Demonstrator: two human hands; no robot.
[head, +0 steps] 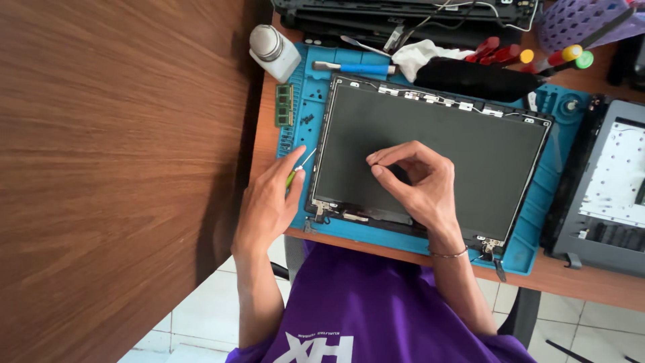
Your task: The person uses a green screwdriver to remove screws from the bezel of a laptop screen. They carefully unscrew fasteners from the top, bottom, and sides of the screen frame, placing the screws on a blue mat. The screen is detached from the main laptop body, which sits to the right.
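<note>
A wood-grain panel [114,175] fills the whole side beyond the left hand, its brown grain running crosswise and a shadowed edge facing the desk. The desk [578,282] is brown wood too, its front edge showing bare past the right wrist. Below both arms lies a floor [201,316] of pale square tiles with thin dark joints. A dark chair leg [521,312] stands under the desk by the right forearm. Light is even and soft, with faint shadows.

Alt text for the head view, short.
A laptop screen panel lies on a blue work mat; the right hand pinches above it, the left hand holds a small green-handled screwdriver at its edge.
</note>
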